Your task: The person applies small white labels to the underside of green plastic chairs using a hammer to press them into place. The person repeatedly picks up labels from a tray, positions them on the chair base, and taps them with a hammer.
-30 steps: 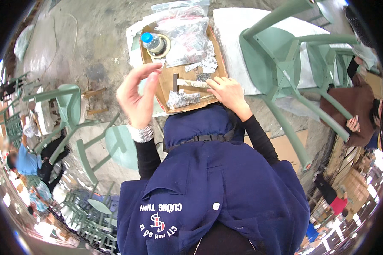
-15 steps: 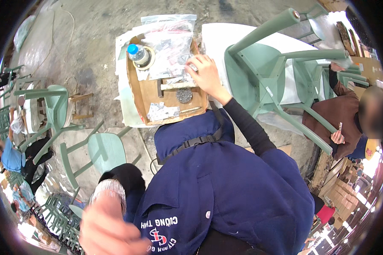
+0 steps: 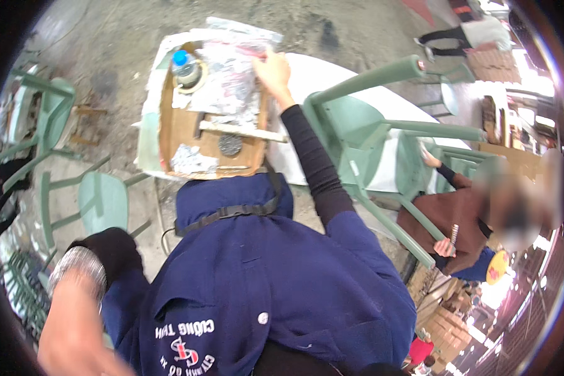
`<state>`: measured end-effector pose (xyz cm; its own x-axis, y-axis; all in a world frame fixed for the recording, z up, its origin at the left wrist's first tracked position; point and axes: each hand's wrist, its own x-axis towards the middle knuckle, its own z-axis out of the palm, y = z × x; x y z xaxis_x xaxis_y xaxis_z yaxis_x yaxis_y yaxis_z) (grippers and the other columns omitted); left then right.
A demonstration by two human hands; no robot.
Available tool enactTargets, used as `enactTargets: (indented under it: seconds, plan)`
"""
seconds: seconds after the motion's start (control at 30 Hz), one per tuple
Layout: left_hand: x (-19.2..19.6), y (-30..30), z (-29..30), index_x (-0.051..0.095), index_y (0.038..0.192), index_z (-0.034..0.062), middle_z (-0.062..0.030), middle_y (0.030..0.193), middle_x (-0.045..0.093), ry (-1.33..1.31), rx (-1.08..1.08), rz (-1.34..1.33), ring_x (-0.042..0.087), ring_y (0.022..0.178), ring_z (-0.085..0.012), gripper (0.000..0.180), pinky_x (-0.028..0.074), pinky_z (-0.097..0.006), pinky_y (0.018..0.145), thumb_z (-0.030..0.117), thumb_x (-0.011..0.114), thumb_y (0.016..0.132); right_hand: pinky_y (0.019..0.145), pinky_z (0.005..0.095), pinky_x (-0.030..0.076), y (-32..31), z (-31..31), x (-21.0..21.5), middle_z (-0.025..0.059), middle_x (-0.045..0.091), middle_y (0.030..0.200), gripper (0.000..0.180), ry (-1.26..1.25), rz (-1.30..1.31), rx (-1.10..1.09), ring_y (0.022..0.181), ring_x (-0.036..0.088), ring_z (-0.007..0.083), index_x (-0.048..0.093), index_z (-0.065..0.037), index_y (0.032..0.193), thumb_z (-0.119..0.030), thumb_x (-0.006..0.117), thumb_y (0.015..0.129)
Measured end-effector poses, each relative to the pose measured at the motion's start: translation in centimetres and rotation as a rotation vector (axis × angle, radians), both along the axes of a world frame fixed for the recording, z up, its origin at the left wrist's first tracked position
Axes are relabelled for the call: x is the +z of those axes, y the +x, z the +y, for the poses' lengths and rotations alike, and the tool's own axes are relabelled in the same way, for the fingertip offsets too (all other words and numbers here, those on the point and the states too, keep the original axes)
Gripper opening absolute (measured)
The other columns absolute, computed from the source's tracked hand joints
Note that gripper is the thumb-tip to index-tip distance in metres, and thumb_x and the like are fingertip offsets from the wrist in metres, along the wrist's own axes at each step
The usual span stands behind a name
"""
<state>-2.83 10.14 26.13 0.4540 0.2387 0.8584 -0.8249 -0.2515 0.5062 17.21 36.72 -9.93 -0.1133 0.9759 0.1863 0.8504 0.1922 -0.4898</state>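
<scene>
Clear plastic bag (image 3: 229, 81), one: lies across the far part of a cardboard tray (image 3: 188, 130); reddish streaks across it, too blurred for us to say whether they are print; contents not made out.

Right hand (image 3: 272, 72): fingers partly curled at the bag's right edge; whether they grip it, we cannot tell.

Left hand (image 3: 75, 332): blurred, cut off at the lower edge, fingers hidden; we cannot tell how far open it is or whether it holds anything. Silvery band (image 3: 81, 268) at the wrist.

Navy garment (image 3: 232, 282): white lettering (image 3: 185, 329) on the chest, upside down to us, with a red-and-white emblem (image 3: 185, 352).

Brown top (image 3: 438, 219), co-worker's: pale marking (image 3: 455, 237) on a sleeve, too small for us to read.

Also in the tray: hammer (image 3: 244, 130); dark grey round pad (image 3: 230, 145); small grey packets (image 3: 191, 160), markings illegible; blue-capped bottle (image 3: 185, 74), overlapping a pale ring (image 3: 202, 75), whether inside it unclear.
</scene>
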Motion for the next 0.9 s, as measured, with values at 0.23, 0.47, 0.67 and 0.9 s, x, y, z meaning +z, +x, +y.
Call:
enactTargets:
  seconds: [0.23, 0.47, 0.67, 0.9]
  plan:
    - [-11.1, -0.9, 6.0, 0.057, 0.109, -0.0044, -0.0080, 0.083, 0.065, -0.494, 0.771, 0.709, 0.061, 0.072, -0.0132, 0.045, 0.048, -0.027, 0.070, 0.035, 0.058, 0.088, 0.076, 0.0425, 0.049, 1.6, -0.1, 1.9, 0.0197, 0.066, 0.087, 0.041, -0.282, 0.195, 0.103, 0.088, 0.063, 0.0355, 0.067, -0.005, 0.089, -0.043, 0.061, 0.074]
    - [-24.4, 0.8, 14.5, 0.061, 0.112, 0.0144, -0.0046, 0.107, 0.064, 0.088, 1.544, 0.952, 0.056, 0.107, -0.0189, 0.028, 0.041, -0.035, 0.092, 0.021, 0.063, 0.086, 0.070, 0.0352, 0.046, 0.6, -6.2, 6.6, 0.0077, 0.061, 0.083, 0.010, 0.174, 0.239, 0.483, 0.082, 0.058, 0.0259, 0.065, -0.006, 0.084, -0.015, 0.062, 0.081]
    - [-29.5, 1.8, 15.7, 0.066, 0.095, 0.0180, -0.0016, 0.095, 0.066, 0.301, 1.462, 1.086, 0.060, 0.094, -0.0199, 0.016, 0.034, -0.045, 0.099, 0.025, 0.067, 0.081, 0.072, 0.0343, 0.046, 1.8, -10.1, 8.3, 0.0027, 0.060, 0.082, 0.008, 0.347, 0.195, 0.462, 0.081, 0.058, 0.0227, 0.065, -0.008, 0.085, -0.013, 0.063, 0.080]
    - [-29.0, 3.5, 13.6, 0.068, 0.084, 0.0079, -0.0046, 0.077, 0.065, 0.108, 1.607, 0.875, 0.062, 0.067, -0.0213, 0.006, 0.047, -0.031, 0.057, 0.009, 0.068, 0.077, 0.064, 0.0324, 0.048, 0.8, -12.2, 7.5, 0.0058, 0.062, 0.081, 0.010, 0.440, 0.365, 0.230, 0.073, 0.061, 0.0240, 0.067, -0.007, 0.085, -0.008, 0.070, 0.075]
